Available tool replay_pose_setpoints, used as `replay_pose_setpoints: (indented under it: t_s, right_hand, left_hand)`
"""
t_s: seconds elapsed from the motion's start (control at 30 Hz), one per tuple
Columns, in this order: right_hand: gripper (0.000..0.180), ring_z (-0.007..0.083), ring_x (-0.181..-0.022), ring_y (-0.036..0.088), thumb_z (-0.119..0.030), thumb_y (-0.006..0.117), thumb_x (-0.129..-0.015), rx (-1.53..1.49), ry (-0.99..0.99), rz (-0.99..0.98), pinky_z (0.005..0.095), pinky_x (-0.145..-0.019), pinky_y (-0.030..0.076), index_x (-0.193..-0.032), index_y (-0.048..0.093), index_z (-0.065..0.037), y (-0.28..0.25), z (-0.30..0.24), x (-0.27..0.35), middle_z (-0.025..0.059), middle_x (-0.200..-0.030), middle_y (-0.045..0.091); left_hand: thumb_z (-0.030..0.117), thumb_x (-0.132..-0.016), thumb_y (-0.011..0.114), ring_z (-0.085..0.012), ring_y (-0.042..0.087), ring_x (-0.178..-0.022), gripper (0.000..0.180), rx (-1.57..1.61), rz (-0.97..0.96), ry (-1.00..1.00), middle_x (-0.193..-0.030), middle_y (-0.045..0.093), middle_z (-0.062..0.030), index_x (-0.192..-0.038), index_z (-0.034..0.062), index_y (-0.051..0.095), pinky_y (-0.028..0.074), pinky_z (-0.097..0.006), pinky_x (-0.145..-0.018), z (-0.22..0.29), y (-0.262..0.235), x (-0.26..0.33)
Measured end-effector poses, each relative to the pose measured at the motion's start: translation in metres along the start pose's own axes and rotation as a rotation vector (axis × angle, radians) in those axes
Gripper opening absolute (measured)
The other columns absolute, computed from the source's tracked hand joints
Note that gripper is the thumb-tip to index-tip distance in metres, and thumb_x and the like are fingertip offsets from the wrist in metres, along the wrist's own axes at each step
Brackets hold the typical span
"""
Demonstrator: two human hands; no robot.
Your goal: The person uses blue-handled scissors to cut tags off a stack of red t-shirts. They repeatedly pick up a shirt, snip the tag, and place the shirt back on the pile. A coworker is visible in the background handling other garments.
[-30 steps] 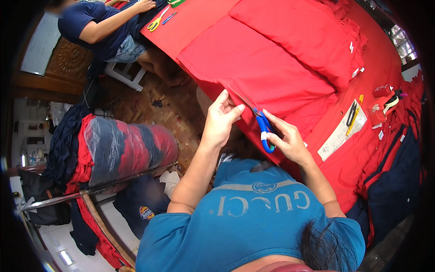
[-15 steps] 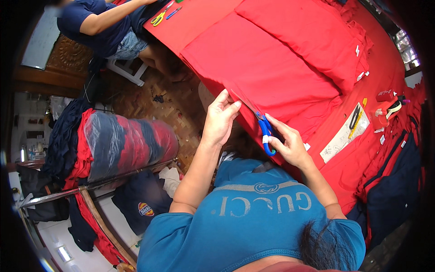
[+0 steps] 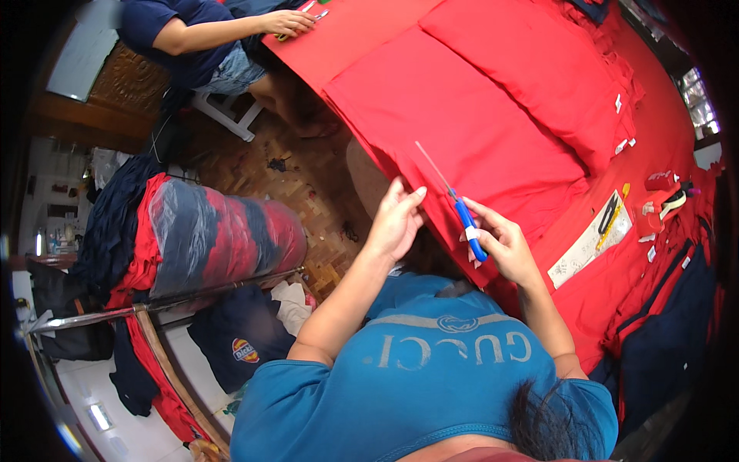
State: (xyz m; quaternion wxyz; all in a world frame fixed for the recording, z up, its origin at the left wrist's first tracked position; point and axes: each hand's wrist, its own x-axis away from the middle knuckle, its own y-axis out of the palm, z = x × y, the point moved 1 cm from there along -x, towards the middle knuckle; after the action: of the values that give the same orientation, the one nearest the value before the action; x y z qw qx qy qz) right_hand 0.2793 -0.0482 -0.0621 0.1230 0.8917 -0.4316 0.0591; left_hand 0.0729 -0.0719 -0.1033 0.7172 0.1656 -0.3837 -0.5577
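My left hand [image 3: 396, 219] pinches the near edge of a folded red fabric piece [image 3: 477, 131] that lies on a red-covered table [image 3: 654, 138]. My right hand [image 3: 504, 246] is shut on a blue-handled tool [image 3: 469, 229]. Its thin metal rod [image 3: 433, 167] points up and to the left across the fabric. The two hands sit close together at the fabric's edge, just above my blue shirt [image 3: 431, 369].
Another person in a dark blue top [image 3: 177, 23] sits at the table's far left end, a hand [image 3: 289, 21] on the cloth. Plastic-wrapped red and navy fabric rolls [image 3: 223, 239] lie on a metal rack [image 3: 154, 308]. A paper sheet [image 3: 589, 246], a red dispenser [image 3: 654, 212] and navy garments [image 3: 670, 308] lie right.
The thin rod of the tool now shows above the red fabric, where before only the blue handle was seen at the edge. Both hands stay at the fabric's edge; the view shifted slightly.
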Motion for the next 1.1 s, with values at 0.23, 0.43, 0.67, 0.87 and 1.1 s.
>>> replay_pose_setpoints:
  t_s: [0.23, 0.43, 0.67, 0.87, 1.1]
  right_hand:
    - [0.076, 0.0292, -0.093, 0.06, -0.006, 0.07, -0.074, 0.713, -0.309, 0.255, 0.0373, -0.08, 0.049, -0.143, 0.037, -0.007, 0.007, 0.0, -0.014, 0.017, -0.102, 0.054]
    - [0.072, 0.0363, -0.111, 0.055, 0.009, 0.06, -0.075, 0.684, -0.224, 0.163, 0.0396, -0.096, 0.043, -0.142, 0.036, -0.004, 0.019, 0.024, -0.02, 0.0219, -0.117, 0.053]
    - [0.061, 0.0266, -0.119, 0.053, -0.02, 0.06, -0.087, 0.196, -0.264, -0.397, 0.0377, -0.102, 0.04, -0.142, 0.037, -0.005, 0.098, -0.006, -0.021, 0.0175, -0.131, 0.051]
    - [0.062, 0.03, -0.088, 0.061, -0.006, 0.066, -0.08, 0.49, -0.478, -0.283, 0.0384, -0.079, 0.05, -0.138, 0.042, -0.008, 0.091, 0.003, -0.023, 0.0154, -0.099, 0.056]
    - [0.065, 0.0334, -0.082, 0.055, 0.004, 0.06, -0.076, 1.012, -0.619, 0.121, 0.0434, -0.073, 0.046, -0.138, 0.043, -0.007, 0.014, 0.033, -0.066, 0.0157, -0.096, 0.052]
  left_hand:
    - [0.013, -0.095, 0.056, -0.0191, 0.062, -0.105, 0.027, -0.13, -0.105, -0.224, -0.114, 0.062, -0.0074, -0.121, 0.0051, 0.055, 0.053, -0.037, -0.088, -0.063, -0.016, 0.018]
    - [0.017, -0.098, 0.052, -0.0151, 0.062, -0.099, 0.025, -0.282, 0.05, -0.17, -0.108, 0.064, -0.0049, -0.12, 0.0051, 0.056, 0.054, -0.034, -0.079, -0.057, -0.024, 0.014]
    - [0.027, -0.096, 0.056, -0.0197, 0.06, -0.105, 0.035, -0.028, -0.252, 0.046, -0.123, 0.06, -0.0044, -0.128, 0.0129, 0.051, 0.05, -0.038, -0.09, 0.026, -0.056, -0.061]
    - [0.034, -0.098, 0.05, -0.0217, 0.06, -0.107, 0.037, -0.35, -0.097, -0.03, -0.114, 0.062, -0.0116, -0.121, 0.0054, 0.054, 0.047, -0.041, -0.097, 0.041, -0.056, -0.051]
    - [0.019, -0.096, 0.055, -0.0108, 0.06, -0.076, 0.022, -0.879, -0.332, -0.13, -0.081, 0.065, -0.0044, -0.094, -0.0023, 0.062, 0.049, -0.025, -0.072, -0.019, -0.051, 0.002]
